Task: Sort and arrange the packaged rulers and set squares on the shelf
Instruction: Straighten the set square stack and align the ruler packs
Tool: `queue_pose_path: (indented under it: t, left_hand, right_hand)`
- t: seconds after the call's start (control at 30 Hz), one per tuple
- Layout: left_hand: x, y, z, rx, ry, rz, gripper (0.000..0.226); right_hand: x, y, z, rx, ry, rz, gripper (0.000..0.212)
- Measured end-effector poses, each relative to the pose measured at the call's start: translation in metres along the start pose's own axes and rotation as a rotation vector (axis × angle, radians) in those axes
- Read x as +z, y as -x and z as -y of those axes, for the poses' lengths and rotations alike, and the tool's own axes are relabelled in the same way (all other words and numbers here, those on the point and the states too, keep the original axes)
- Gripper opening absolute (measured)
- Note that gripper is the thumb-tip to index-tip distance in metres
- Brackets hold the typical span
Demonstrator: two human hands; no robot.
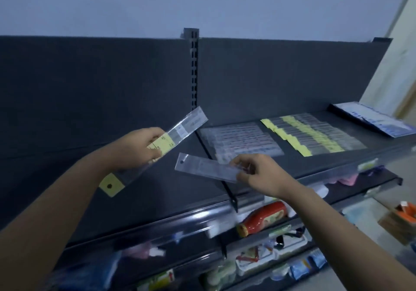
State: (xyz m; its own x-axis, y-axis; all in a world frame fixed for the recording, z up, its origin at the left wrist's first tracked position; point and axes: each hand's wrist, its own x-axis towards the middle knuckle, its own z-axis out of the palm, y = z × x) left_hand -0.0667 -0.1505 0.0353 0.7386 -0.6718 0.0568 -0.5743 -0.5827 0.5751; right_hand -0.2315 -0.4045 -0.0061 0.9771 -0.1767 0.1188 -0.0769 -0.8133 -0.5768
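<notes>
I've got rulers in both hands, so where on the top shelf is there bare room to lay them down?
The top shelf left of the bracket is bare. Right of it is crowded: clear ruler packs, yellow-tagged packs and blue packs sit in rows. Only the strip along its front edge looks free.

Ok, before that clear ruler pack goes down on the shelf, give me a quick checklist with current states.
1. Right hand grips the clear ruler pack: ok.
2. Left hand grips the yellow-card packs: ok.
3. Matching row of clear packs is on the top shelf: ok.
4. Yellow-card row lies separate from it: ok.
5. Held pack lined up with the clear row: not ok, angled and short of it.
6. Print matches that row: cannot tell, blurred.
</notes>
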Motion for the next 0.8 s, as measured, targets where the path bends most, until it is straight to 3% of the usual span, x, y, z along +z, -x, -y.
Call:
queue_pose_path:
  t: [0.17, 0.33, 0.8]
  left_hand:
    - [0.067, -0.032, -0.095, 0.034, 0.129, -0.071, 0.026]
    - [0.126, -0.075, -0.172, 0.028, 0.139, -0.029, 0.027]
    - [0.237, -0.228, -0.269, 0.186, 0.263, 0.167, 0.017]
  right_hand:
    - [-0.062, 0.039, -0.082, -0.047, 0.035, 0.020, 0.009]
    - [-0.123, 0.063, -0.153, -0.033, 0.049, 0.042, 0.008]
    - [-0.202, 0.038, -0.284, 0.027, -0.022, 0.012, 0.013]
